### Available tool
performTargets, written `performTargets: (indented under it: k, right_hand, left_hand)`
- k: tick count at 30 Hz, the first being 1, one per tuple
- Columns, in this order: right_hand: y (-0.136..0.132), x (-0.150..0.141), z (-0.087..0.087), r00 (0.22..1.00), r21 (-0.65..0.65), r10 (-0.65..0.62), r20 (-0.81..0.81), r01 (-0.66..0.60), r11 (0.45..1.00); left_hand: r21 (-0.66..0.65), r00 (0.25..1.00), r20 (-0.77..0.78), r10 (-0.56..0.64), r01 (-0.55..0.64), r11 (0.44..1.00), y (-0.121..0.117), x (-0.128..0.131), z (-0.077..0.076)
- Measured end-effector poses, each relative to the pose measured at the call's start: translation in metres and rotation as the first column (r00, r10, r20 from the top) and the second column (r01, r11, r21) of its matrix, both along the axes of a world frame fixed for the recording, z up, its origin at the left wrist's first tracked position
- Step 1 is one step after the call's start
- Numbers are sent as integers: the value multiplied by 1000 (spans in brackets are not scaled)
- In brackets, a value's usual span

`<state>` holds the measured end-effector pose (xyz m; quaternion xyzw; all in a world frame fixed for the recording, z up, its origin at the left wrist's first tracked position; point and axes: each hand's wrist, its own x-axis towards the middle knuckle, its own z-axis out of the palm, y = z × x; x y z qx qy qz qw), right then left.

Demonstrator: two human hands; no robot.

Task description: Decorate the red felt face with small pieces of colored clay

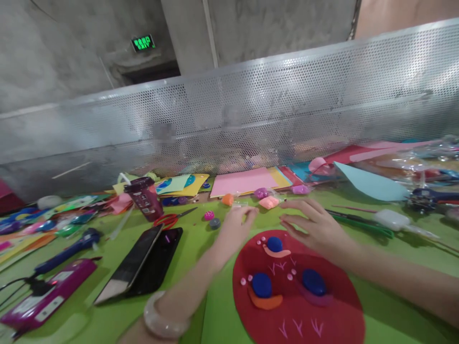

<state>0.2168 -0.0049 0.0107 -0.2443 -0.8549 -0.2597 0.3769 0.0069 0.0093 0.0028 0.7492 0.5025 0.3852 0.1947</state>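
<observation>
A red paper disc (344, 298) lies on the green tabletop, bearing blue clay ovals (262, 285) with orange, peach and purple clay strips (266, 301) along their edges. Small pink clay balls and thin pink branching lines are also on it. My left hand (236, 227) hovers past the disc's upper left edge, slightly blurred, with finger and thumb apart and nothing visible between them. Over the disc's upper right edge, my right hand (315, 227) has its fingers spread and holds nothing visible. Closest to the fingertips are a peach clay lump (268, 202) and a purple one (261, 192).
Left of me are a phone (131, 263), a magenta power strip (50, 291), red-handled scissors (168, 220) and a dark cup with a straw (145, 198). Coloured paper sheets (240, 181) line a perforated metal panel (229, 119). A glue gun (426, 198) sits right.
</observation>
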Motion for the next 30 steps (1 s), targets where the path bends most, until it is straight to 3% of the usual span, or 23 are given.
performTargets:
  k: [1,3,6,9,14,16,19,21,23,27,30]
  right_hand:
    - [5,2,-1,1000,-10,-1,-30,1,1000]
    - [14,5,-3,998,-29,-6,-64,4,1000]
    - [24,11,-4,997,-60,-46,-61,42,997]
    - [30,18,-6,995,-92,-103,-14,102,991]
    - [34,24,-10,969,-130,-221,108,234,964]
    - [37,24,-13,961,-132,-239,141,258,957]
    - [46,22,-19,950,-135,-256,179,281,950]
    - [52,21,-23,946,-137,-261,190,289,948]
    - [54,20,-24,950,-139,-254,183,281,950]
    - [37,17,-11,973,-123,-202,114,215,969]
    - [7,8,4,998,-42,-33,-58,30,999]
  left_hand:
    - [104,983,-158,96,-80,991,7,-8,-1]
    - [255,881,-369,297,-211,944,17,-23,0]
    - [296,735,-533,419,-302,906,22,-45,5]
    - [202,679,-636,365,-310,929,22,-62,12]
    - [-60,735,-678,33,-100,993,26,-88,17]
    - [-134,765,-641,-59,-36,990,28,-97,19]
    - [-179,854,-514,-82,-13,984,28,-103,24]
    - [-219,947,-305,-101,33,975,26,-99,27]
    - [-276,985,-33,-168,152,949,22,-91,27]
    - [-322,868,397,-298,436,840,14,-62,17]
    - [-331,784,543,-302,530,781,6,-40,10]
